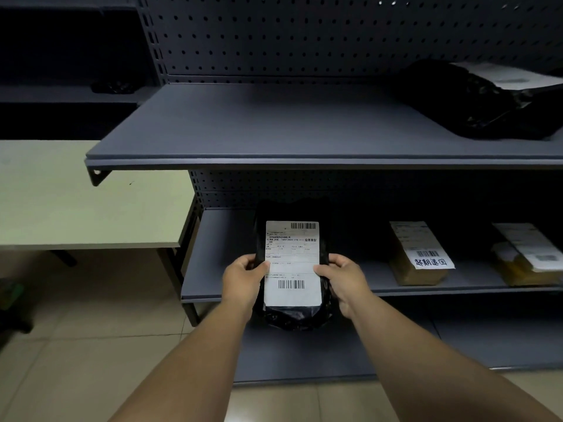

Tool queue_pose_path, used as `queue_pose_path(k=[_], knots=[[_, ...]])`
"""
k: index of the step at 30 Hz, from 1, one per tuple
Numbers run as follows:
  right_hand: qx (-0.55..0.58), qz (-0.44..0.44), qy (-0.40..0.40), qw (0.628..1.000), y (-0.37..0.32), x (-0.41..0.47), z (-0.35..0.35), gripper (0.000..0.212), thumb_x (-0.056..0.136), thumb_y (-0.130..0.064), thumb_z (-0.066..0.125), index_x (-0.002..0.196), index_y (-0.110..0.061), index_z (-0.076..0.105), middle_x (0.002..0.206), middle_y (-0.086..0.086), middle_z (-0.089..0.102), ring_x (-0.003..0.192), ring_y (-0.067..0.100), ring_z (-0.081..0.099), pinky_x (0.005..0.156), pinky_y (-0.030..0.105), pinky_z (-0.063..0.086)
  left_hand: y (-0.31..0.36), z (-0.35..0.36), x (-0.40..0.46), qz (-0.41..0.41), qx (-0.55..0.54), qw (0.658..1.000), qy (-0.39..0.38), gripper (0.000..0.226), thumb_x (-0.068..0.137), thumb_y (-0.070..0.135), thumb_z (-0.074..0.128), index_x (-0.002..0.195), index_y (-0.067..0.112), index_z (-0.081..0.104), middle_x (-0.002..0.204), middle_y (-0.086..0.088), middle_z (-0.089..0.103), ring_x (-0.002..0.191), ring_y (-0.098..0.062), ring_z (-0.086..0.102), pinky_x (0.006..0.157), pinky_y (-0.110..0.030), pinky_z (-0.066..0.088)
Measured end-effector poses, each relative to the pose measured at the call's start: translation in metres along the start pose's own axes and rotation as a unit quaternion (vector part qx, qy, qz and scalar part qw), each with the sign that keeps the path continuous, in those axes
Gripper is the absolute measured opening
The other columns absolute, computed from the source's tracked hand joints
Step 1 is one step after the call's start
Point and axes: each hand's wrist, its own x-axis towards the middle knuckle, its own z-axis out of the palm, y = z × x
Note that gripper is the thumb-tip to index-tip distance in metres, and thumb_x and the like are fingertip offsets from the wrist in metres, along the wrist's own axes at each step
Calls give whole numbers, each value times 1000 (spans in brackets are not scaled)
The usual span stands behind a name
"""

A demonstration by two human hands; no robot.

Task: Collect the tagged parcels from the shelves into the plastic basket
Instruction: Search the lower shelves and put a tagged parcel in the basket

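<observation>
A black plastic-wrapped parcel [293, 245] with a white shipping label and barcodes is held up in front of the middle shelf [213, 269]. My left hand [243, 277] grips its left edge, thumb on the label. My right hand [342, 277] grips the right edge the same way. On the same shelf lie a brown parcel [419, 257] with a label carrying large handwritten characters, and a yellowish parcel [525, 257] at the far right. A large black bag parcel [484, 99] with a white label lies on the upper shelf [274, 126]. No basket is in view.
A pale green table [76, 196] stands left of the shelving, its edge close to the shelf post. A small dark object [114, 86] sits on a far left shelf. Tiled floor [76, 360] lies below, with a bottom shelf [304, 351] under my arms.
</observation>
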Motion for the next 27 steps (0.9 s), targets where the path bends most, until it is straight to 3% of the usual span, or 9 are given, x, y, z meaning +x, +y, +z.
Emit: queue_pose_path(k=[4,8,13,17,27], knots=[[-16,24,2,1000,1,21,2,28,88,0,61,116,-6,57,103,16,67,64,14,65,56,22,52,-5,8,22,-18,36,999,0,9,87,10,66,96,12,68,92,-3,72,89,-24,69,86,-40,56],[-44,43,7,998,6,46,6,42,86,-4,65,126,-3,55,112,18,67,96,32,66,80,38,55,-11,17,45,-32,63,997,7,19,87,13,66,104,5,67,88,-3,69,87,-26,67,86,-40,56],[-60,55,-2,997,7,68,11,46,86,-3,65,131,-3,52,118,19,64,104,34,64,90,44,53,-18,24,64,-49,65,997,12,22,89,11,64,109,3,63,88,-8,63,83,-28,61,76,-32,49],[-101,44,-7,994,16,89,16,58,82,-12,71,135,-5,49,126,18,61,111,34,61,95,47,51,-27,28,77,-65,70,995,20,24,88,10,64,110,0,64,91,-12,65,82,-28,61,75,-32,49],[-139,60,-1,988,23,108,22,53,87,-12,67,136,-5,49,129,15,59,114,32,59,97,39,49,-41,31,100,-91,91,991,34,28,85,10,68,111,-1,66,102,-17,69,92,-34,66,85,-40,55]])
